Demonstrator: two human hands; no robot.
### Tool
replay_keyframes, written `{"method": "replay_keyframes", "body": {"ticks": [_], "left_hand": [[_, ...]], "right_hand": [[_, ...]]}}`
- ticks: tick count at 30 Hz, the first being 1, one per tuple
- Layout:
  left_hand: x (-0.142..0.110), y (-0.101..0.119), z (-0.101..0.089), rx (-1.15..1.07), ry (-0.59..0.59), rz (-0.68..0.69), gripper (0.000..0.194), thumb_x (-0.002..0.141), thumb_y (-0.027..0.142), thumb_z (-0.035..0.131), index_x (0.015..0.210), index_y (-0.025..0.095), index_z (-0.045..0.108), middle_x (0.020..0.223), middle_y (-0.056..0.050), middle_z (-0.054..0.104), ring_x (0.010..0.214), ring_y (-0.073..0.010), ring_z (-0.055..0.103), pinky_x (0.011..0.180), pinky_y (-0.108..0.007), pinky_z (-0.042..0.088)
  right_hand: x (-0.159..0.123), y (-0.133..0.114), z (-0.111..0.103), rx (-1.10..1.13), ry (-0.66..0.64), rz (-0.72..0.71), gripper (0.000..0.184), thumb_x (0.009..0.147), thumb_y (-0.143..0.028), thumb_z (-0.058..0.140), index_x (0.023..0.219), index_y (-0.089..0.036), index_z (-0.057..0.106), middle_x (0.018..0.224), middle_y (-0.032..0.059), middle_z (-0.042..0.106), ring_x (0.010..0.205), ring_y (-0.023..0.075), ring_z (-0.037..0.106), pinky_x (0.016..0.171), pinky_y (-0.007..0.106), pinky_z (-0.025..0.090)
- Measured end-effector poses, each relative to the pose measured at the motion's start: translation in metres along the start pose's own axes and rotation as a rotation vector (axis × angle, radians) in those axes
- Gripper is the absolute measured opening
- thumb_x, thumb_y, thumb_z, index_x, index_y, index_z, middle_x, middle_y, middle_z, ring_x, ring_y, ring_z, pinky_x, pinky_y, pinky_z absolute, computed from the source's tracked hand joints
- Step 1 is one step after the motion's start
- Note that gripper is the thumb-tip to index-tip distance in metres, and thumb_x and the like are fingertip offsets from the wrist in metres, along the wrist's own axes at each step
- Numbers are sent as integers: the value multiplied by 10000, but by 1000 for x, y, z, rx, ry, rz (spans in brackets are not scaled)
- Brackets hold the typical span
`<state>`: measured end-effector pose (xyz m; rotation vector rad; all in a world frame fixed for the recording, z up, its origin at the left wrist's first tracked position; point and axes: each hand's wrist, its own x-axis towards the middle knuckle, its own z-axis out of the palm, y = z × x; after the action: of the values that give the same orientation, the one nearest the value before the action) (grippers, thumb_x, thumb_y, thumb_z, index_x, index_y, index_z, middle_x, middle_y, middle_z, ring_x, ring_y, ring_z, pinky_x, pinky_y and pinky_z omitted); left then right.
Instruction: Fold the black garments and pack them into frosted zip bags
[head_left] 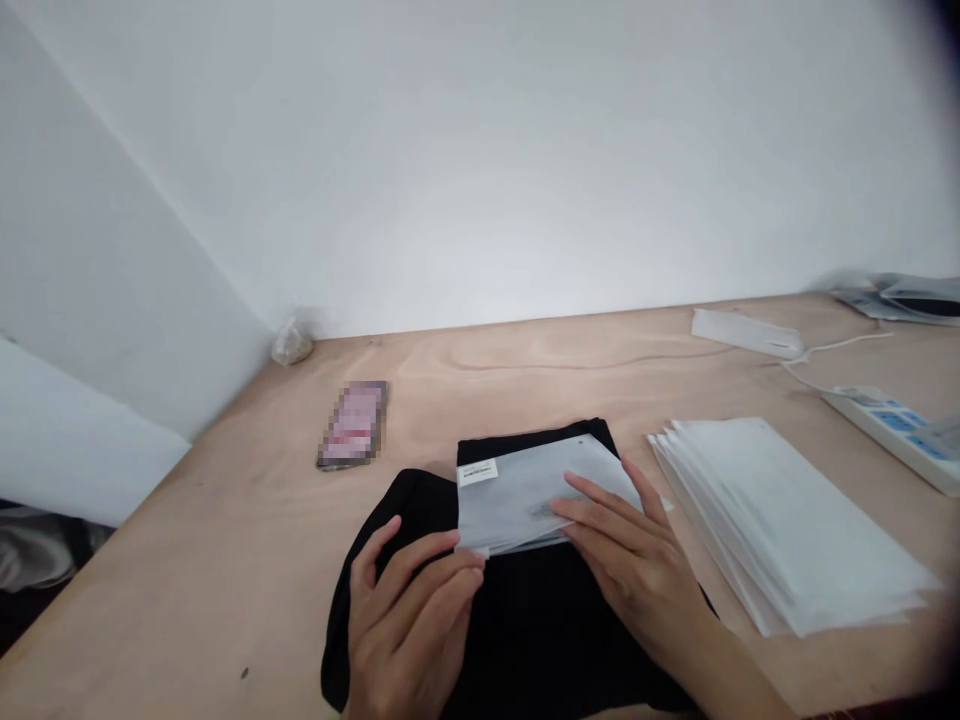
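Observation:
A translucent plastic bag (517, 493) with a white barcode label (478, 472) lies on a folded black garment (540, 620). At the bag's lower left corner my left hand (412, 615) has its fingers curled, the tips closed on the edge; the thumb is hidden. My right hand (626, 550) rests on the right part of the bag with fingers stretched out and spread. Layered edges show along the bag's near side. Part of the black cloth spreads out to the left, beneath and beyond my left hand.
A stack of similar translucent bags (795, 520) lies to the right. Behind it are a power strip (892, 430), a white cable (806, 375) and a white box-like piece (742, 332). A phone (352, 425) and a small clear bundle (291, 342) are at left. A wall (480, 180) bounds the table.

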<state>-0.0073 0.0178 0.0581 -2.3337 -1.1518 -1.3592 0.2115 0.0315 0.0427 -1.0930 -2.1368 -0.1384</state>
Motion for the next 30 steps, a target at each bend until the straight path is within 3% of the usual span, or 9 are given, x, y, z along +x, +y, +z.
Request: {"method": "replay_keyframes", "body": {"ticks": [5, 10, 15, 18, 21, 24, 25, 27, 30], "left_hand": [[8, 0, 0, -11, -26, 16, 225, 690, 4, 678, 820, 187, 664, 793, 13, 741, 883, -190, 639, 920, -440, 388], [2, -5, -6, -10, -16, 49, 253, 703, -43, 632, 826, 172, 684, 748, 5, 736, 862, -188, 642, 941, -436, 345], [1, 0, -6, 8, -194, 30, 143, 755, 122, 649, 859, 210, 694, 990, -68, 701, 1035, -262, 565, 874, -441, 411], [4, 4, -1, 66, -261, -2, 150, 818, 186, 588, 930, 230, 677, 1088, -20, 681, 1062, -242, 567, 881, -401, 404], [4, 1, -3, 158, -235, -48, 242, 861, 140, 496, 1049, 200, 635, 1084, -18, 686, 1072, -220, 575, 916, -403, 373], [3, -2, -6, 241, -119, -136, 309, 869, 122, 438, 1128, 171, 600, 1140, -71, 657, 1157, -260, 521, 939, -471, 350], [3, -2, -6, 260, -75, -167, 305, 867, 126, 442, 1122, 170, 604, 1130, -77, 661, 1160, -268, 519, 933, -480, 355], [2, 0, -1, 285, -44, -211, 279, 864, 148, 471, 1103, 166, 614, 1095, -82, 676, 1132, -267, 542, 897, -460, 391], [0, 5, 13, 294, -91, -265, 296, 866, 171, 479, 1139, 150, 592, 1107, -86, 670, 1065, -234, 589, 832, -393, 456]], "right_hand": [[2, -1, -1, 41, -6, -72, 238, 834, -30, 506, 925, -220, 616, 1028, -25, 698, 1136, 195, 547, 1100, 549, 159], [4, -5, -1, 91, 23, 4, 229, 837, -12, 511, 870, -212, 616, 985, -36, 707, 1121, 192, 556, 1096, 557, 165], [8, -12, 2, 113, -32, -26, 215, 852, -35, 507, 948, -195, 613, 1053, -28, 689, 1179, 212, 504, 1101, 579, 106], [9, -17, -1, 84, -86, -118, 234, 858, -60, 508, 1015, -202, 608, 1084, -31, 677, 1214, 233, 465, 1097, 599, 70], [3, -18, -7, 0, 99, -115, 298, 792, -100, 606, 1058, -235, 598, 1092, -2, 659, 1211, 279, 451, 1065, 617, 158], [-7, -10, -9, -44, 354, 272, 380, 788, -202, 619, 1154, -232, 527, 1071, 68, 620, 1049, 264, 551, 902, 488, 428], [-10, -7, -7, -51, 315, 441, 376, 810, -267, 594, 1172, -219, 505, 1038, 83, 619, 965, 253, 583, 813, 439, 474], [-13, 1, -2, -71, 31, 714, 365, 844, -436, 510, 1121, -200, 529, 938, 92, 636, 824, 256, 614, 681, 403, 487], [-10, 7, 8, -103, -395, 859, 472, 835, -612, 378, 903, -197, 591, 822, 91, 642, 751, 285, 618, 625, 408, 453]]}}
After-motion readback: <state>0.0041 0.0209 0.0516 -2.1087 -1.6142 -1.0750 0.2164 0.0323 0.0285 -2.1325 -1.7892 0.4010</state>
